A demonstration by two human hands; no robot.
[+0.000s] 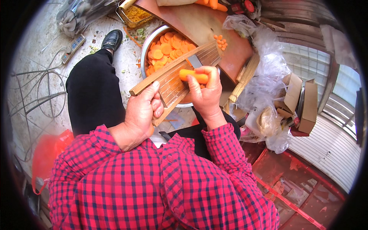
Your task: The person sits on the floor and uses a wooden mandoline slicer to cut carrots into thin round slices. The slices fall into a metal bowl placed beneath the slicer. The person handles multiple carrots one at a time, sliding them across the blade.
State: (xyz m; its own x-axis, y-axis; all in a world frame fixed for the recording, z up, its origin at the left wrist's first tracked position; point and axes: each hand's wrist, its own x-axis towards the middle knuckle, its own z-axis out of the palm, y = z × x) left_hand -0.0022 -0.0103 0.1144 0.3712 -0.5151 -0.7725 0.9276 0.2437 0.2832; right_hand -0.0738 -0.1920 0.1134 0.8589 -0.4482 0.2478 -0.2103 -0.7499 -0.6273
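My left hand (145, 110) grips the near end of a wooden slicer board (169, 86), thumb on its side rail. A metal blade (194, 61) is set across the board's grooved face. In my right hand (207, 92) is a peeled carrot (191, 75), held lengthwise just above the board, close to the blade; whether it touches the wood I cannot tell. The board slants over a metal basin (143, 54), its far end by a brown wooden board. Many round carrot slices (169, 47) fill the basin's visible part; the board and my hand hide the rest.
Small carrot ends (220, 42) lie on the brown board (201, 24). A straw brush (244, 79), plastic bags (264, 63) and an opened cardboard box (296, 100) sit on the right. Leftward are a power strip (73, 49), a wire frame (43, 92) and a red bag (53, 152).
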